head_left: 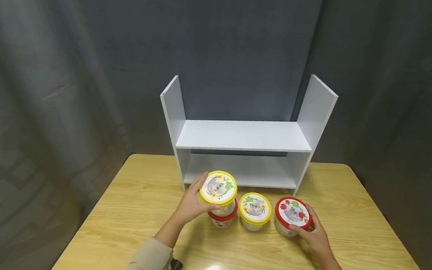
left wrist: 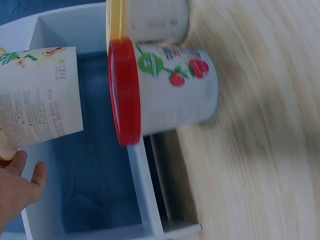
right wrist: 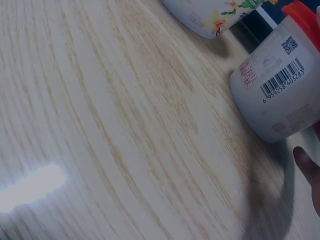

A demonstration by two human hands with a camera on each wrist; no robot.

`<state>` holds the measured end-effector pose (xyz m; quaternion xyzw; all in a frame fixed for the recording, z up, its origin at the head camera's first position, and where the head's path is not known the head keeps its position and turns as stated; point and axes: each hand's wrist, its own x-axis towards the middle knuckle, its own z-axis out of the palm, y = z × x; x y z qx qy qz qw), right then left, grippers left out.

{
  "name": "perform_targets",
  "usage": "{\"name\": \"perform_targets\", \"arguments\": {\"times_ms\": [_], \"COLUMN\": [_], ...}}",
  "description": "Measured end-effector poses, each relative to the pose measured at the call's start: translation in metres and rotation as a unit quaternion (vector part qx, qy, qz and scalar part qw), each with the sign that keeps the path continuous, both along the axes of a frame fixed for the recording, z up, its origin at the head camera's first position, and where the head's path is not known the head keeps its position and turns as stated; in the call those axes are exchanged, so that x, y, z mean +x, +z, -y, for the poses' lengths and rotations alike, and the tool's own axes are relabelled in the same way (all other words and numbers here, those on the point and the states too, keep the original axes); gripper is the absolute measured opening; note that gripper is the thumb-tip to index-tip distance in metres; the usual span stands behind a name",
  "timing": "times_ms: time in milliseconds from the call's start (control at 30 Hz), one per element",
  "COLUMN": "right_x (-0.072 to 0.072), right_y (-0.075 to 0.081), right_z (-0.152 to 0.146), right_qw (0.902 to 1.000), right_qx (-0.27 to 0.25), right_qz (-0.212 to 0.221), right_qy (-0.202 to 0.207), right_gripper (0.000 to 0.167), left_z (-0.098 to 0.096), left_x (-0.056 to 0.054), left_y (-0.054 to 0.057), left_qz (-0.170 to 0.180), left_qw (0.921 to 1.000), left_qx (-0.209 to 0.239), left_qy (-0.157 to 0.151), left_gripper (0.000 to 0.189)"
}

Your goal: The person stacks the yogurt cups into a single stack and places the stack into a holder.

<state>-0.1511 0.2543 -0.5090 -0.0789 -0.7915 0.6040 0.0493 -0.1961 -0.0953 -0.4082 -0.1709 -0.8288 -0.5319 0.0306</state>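
My left hand (head_left: 189, 205) grips a paper tub with a yellow lid (head_left: 218, 188) by its rim, thumb in front and fingers at the far side. In the left wrist view this tub (left wrist: 40, 97) is raised off the table, near a red-lidded tub (left wrist: 172, 87) with strawberry prints. From the head view it partly covers that red-lidded tub (head_left: 222, 223). A second yellow-lidded tub (head_left: 254, 209) stands in the middle. At the right, my right hand (head_left: 317, 239) holds another red-lidded tub (head_left: 293, 212) around its lid; its barcode side (right wrist: 275, 85) faces the right wrist camera.
Behind the tubs stands a white two-tier shelf (head_left: 244, 136) with upright side panels. All this is on a light wooden table (head_left: 128, 212), with a bright glare spot near its front. Dark grey curtains (head_left: 244, 49) hang around the back and sides.
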Motion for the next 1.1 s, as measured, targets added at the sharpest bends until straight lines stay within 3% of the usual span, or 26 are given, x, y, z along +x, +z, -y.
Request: {"name": "perform_targets", "arguments": {"times_ms": [167,333,400,567,867,1100], "right_x": [0.000,0.000,0.000,0.001,0.000,-0.001], "right_y": [-0.001,0.000,0.002,0.003,0.001,0.003], "right_z": [0.000,0.000,0.001,0.003,0.001,0.003], "right_qw": [1.0000,1.0000,1.0000,1.0000,0.9999,0.9996], "right_qx": [-0.001,0.004,0.006,-0.001,-0.001,-0.015], "right_qz": [-0.005,-0.003,0.003,0.004,0.013,0.021], "right_qy": [0.001,0.003,0.003,-0.007,-0.007,-0.016], "right_gripper": [0.090,0.090,0.090,0.090,0.091,0.091], "left_z": [-0.015,-0.032,-0.038,-0.050,-0.075,-0.097], "left_x": [0.000,0.010,0.010,-0.004,-0.007,-0.012], "left_y": [0.004,0.024,0.023,0.007,0.010,0.011], "left_qz": [-0.009,-0.001,0.000,-0.011,-0.001,0.031], "left_qw": [0.9993,0.9979,0.9974,0.9969,0.9962,0.9952], "left_qx": [0.000,0.009,0.011,-0.003,-0.018,-0.007], "left_qy": [-0.037,-0.064,-0.071,-0.078,-0.085,-0.092], "left_gripper": [0.096,0.093,0.093,0.096,0.096,0.096]}}
